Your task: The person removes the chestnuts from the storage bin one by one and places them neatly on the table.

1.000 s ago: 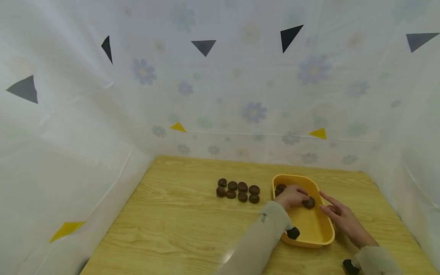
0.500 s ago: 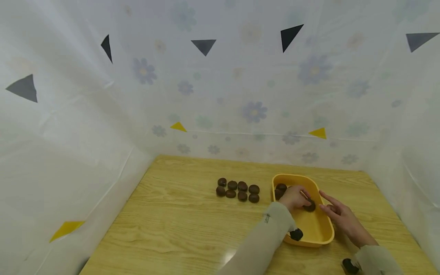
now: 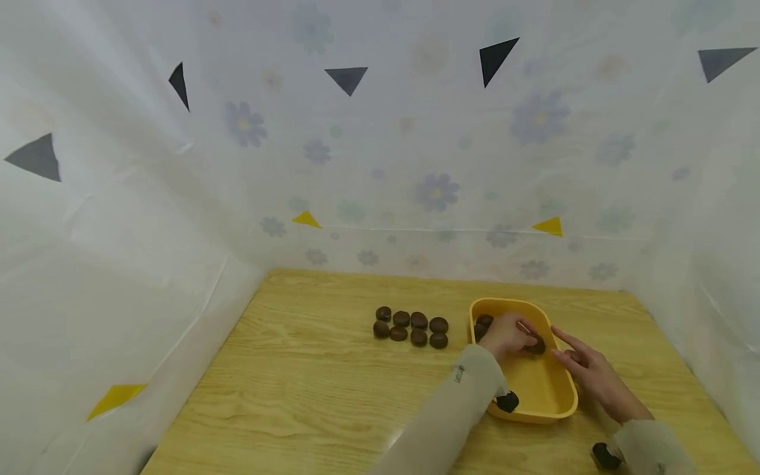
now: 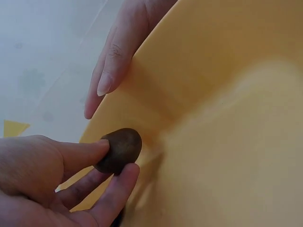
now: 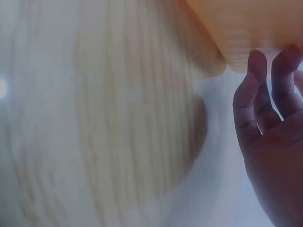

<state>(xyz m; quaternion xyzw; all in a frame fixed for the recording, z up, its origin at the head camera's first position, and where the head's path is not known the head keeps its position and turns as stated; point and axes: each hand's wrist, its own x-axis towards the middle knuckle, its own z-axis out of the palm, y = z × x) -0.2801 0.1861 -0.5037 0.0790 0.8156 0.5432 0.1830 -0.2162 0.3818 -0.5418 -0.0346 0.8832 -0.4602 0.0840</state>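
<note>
My left hand [image 3: 506,335] reaches into the yellow plastic bin [image 3: 537,417] and pinches a dark brown chestnut [image 3: 537,345] between thumb and fingers. In the left wrist view this chestnut [image 4: 124,147] is smooth and rounded, with a paler patch, and is held close to the bin wall. My right hand [image 3: 596,378] is at the bin's right side, its fingertips at the rim and outer wall. The right wrist view has its fingers [image 5: 246,101] slightly bent against the bin. More chestnuts [image 3: 483,322] lie at the bin's far left, partly hidden by my left hand.
Left of the bin, several chestnuts stand in two short rows, one of them a near-row chestnut [image 3: 439,340]. All rest on a wood-grain table [image 3: 309,376]. A pale flowered curtain [image 3: 392,165] with black, grey and yellow triangles encloses the back and sides.
The left hand keeps the chestnut pinched and shifts it slightly within the bin, first nearer, then farther away, changing its tilt. The right hand stays at the rim. The rows have not changed.
</note>
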